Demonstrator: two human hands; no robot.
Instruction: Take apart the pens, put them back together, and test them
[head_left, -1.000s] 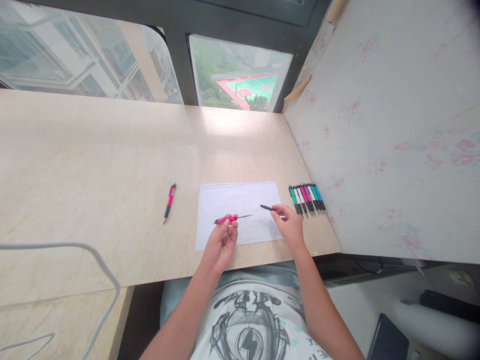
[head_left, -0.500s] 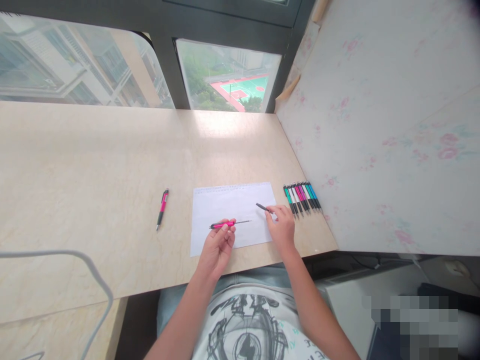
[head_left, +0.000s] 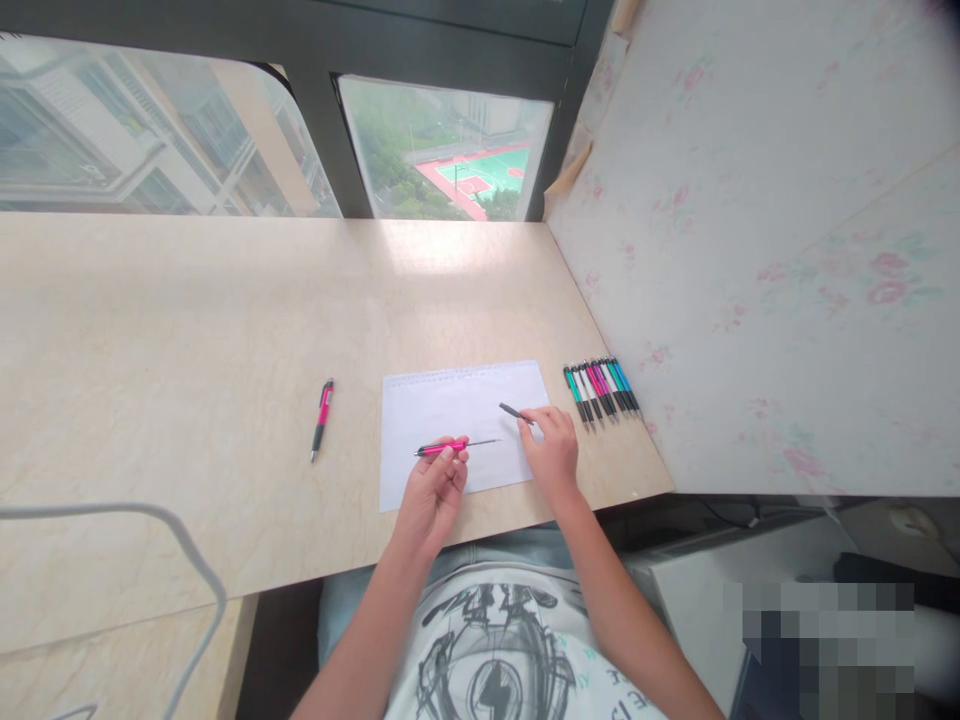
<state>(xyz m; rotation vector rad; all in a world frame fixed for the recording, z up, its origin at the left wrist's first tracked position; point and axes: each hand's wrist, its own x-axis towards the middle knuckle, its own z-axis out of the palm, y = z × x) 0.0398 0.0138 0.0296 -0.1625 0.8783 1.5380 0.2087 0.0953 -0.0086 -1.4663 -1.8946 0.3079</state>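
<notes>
Over the white paper [head_left: 427, 410], my left hand [head_left: 435, 490] is closed on a pink pen barrel [head_left: 442, 449]. A thin ink refill [head_left: 484, 442] sticks out of the barrel's right end, bare toward its tip. My right hand [head_left: 551, 445] pinches a black pen grip section [head_left: 514, 411] above the paper's right part, apart from the barrel. Farther left on the table lies a whole pink pen [head_left: 322, 420] with a black grip, its tip toward me.
Several pens [head_left: 600, 390] in green, white, pink, purple and blue lie side by side right of the paper, near the flowered wall [head_left: 750, 250]. A grey tube [head_left: 176, 530] curves over the table's left front. Windows stand behind the table [head_left: 187, 350].
My right hand has moved slightly left with the black grip section, closer to the refill tip. My left hand holds the barrel much as before. The view has shifted a little.
</notes>
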